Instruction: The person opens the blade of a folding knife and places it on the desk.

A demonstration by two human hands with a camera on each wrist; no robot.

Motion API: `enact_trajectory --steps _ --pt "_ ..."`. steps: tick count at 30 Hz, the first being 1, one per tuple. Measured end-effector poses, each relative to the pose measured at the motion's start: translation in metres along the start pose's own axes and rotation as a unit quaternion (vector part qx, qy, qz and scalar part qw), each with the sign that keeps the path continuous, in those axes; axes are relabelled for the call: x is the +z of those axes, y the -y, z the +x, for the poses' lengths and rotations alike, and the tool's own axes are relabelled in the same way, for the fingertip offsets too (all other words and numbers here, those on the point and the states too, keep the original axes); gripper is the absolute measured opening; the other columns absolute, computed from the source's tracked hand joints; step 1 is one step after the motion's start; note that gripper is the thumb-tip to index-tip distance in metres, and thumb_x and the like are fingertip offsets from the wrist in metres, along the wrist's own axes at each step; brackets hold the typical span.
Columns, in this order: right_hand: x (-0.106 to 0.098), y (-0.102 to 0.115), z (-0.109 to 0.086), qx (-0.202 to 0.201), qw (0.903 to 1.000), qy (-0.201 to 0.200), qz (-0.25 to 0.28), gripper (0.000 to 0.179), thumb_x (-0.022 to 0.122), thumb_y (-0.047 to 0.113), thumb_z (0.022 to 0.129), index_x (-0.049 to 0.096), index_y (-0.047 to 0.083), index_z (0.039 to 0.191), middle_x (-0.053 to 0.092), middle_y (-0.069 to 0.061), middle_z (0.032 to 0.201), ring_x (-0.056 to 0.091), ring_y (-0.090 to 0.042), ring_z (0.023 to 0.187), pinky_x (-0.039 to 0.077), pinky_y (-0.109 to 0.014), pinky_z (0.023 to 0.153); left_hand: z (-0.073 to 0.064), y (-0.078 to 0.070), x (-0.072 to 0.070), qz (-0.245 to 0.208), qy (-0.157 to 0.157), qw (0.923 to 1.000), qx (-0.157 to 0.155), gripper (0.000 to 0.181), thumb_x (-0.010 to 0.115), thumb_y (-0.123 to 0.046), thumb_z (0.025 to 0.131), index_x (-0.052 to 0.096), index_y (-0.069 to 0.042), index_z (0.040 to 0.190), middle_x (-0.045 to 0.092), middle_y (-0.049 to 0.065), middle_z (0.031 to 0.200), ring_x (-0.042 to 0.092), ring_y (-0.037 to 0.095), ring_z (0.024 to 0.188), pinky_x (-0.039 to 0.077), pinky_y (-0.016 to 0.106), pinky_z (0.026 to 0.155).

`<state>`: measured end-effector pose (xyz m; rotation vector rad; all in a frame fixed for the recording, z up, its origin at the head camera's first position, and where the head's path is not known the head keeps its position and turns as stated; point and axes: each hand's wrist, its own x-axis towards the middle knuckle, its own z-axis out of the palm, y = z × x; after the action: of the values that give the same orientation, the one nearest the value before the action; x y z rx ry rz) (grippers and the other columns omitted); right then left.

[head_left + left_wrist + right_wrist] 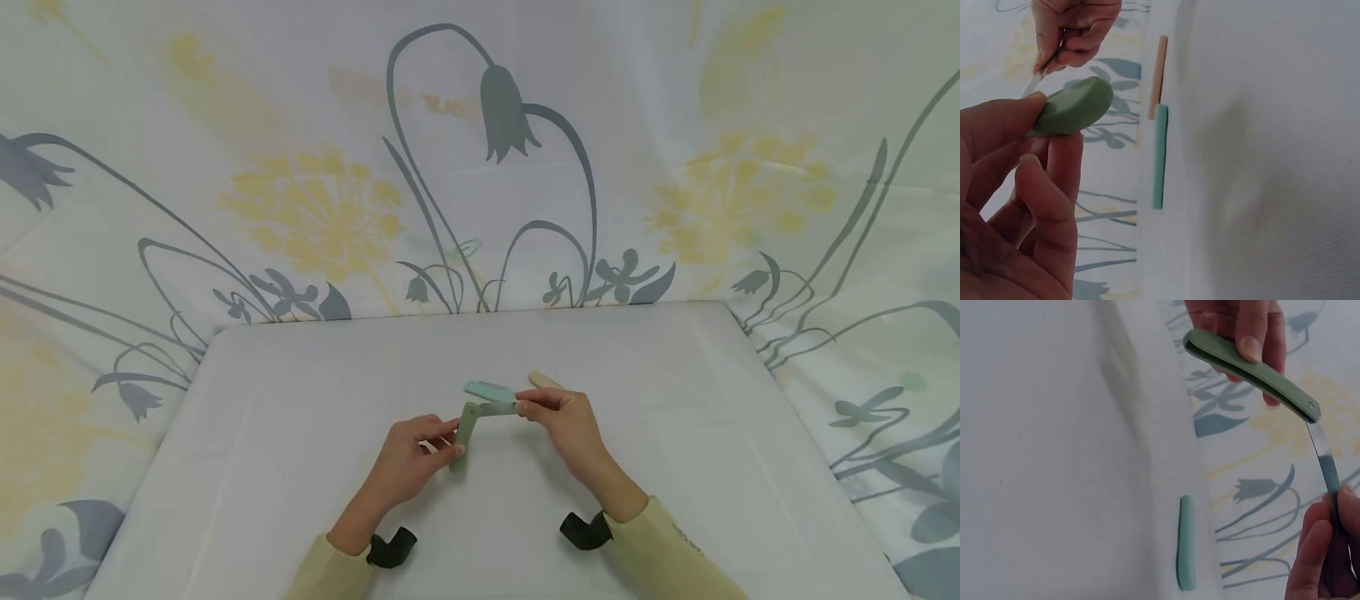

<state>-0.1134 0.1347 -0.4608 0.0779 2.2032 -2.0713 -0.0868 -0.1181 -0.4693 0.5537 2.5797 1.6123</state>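
Note:
A green folding razor (464, 437) is held between both hands, its slim metal blade (1325, 459) swung out from the slotted handle at an angle. My left hand (412, 458) pinches the green handle (1079, 109) between thumb and fingers. At the blade's far end, my right hand (566, 425) pinches the metal with thumb and fingertips. Just beyond, a teal folded razor (491, 391) lies on the white table, partly behind the blade in the head view. Next to it is a beige one (1159, 75), partly hidden by the right hand in the head view.
The white table top (300, 392) reaches back to a flower-patterned cloth (315, 208) that rises behind it and along both sides. A black wrist mount (392, 548) sticks out from the left sleeve, and a second black mount (585, 531) from the right.

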Motion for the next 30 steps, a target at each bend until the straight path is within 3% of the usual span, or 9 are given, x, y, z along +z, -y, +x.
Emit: enact_trajectory --steps 8,15,18,23,30 --pt "-0.006 0.003 0.003 -0.011 0.9996 0.000 0.027 0.026 0.076 0.007 0.088 0.071 -0.011 0.107 0.072 -0.009 0.092 0.068 -0.017 0.080 0.054 -0.028 0.080 0.000 -0.002 -0.007 0.026 0.092 0.9953 0.016 0.030 0.077 -0.014 0.087 0.074 -0.005 0.116 0.065 -0.008 0.086 0.062 0.007 0.077 0.051 0.025 0.060" --pt "-0.003 0.004 0.001 -0.024 0.9985 0.011 0.048 0.024 0.077 0.009 0.087 0.072 -0.008 0.104 0.071 -0.009 0.093 0.066 -0.019 0.080 0.054 -0.029 0.080 0.000 -0.007 -0.007 0.035 0.153 0.9876 0.002 0.023 0.073 -0.015 0.091 0.076 -0.008 0.112 0.061 -0.011 0.082 0.052 0.007 0.074 0.046 0.024 0.063" --pt "-0.001 0.002 0.001 -0.027 0.9964 0.003 0.080 0.021 0.077 0.007 0.087 0.072 -0.006 0.103 0.069 -0.009 0.096 0.066 -0.018 0.082 0.055 -0.029 0.080 -0.001 -0.004 -0.003 0.036 0.148 0.9883 -0.012 0.023 0.071 -0.016 0.093 0.075 -0.008 0.115 0.062 -0.012 0.085 0.055 0.007 0.079 0.048 0.025 0.065" --pt "0.005 -0.001 0.000 0.003 0.9843 -0.005 0.177 0.013 0.073 -0.001 0.088 0.072 -0.001 0.101 0.068 -0.008 0.100 0.067 -0.015 0.087 0.056 -0.028 0.081 -0.004 0.000 0.008 0.033 0.102 0.9939 -0.026 0.024 0.072 -0.015 0.092 0.075 -0.008 0.115 0.066 -0.012 0.089 0.062 0.008 0.084 0.052 0.026 0.065" --pt "0.007 0.001 0.001 0.027 0.9771 -0.003 0.211 0.011 0.069 -0.003 0.090 0.072 0.002 0.099 0.071 -0.005 0.096 0.070 -0.015 0.086 0.056 -0.028 0.079 -0.005 0.000 0.016 -0.001 0.064 0.9979 -0.012 0.023 0.072 -0.009 0.090 0.074 -0.005 0.113 0.067 -0.008 0.091 0.068 0.010 0.084 0.054 0.027 0.070"
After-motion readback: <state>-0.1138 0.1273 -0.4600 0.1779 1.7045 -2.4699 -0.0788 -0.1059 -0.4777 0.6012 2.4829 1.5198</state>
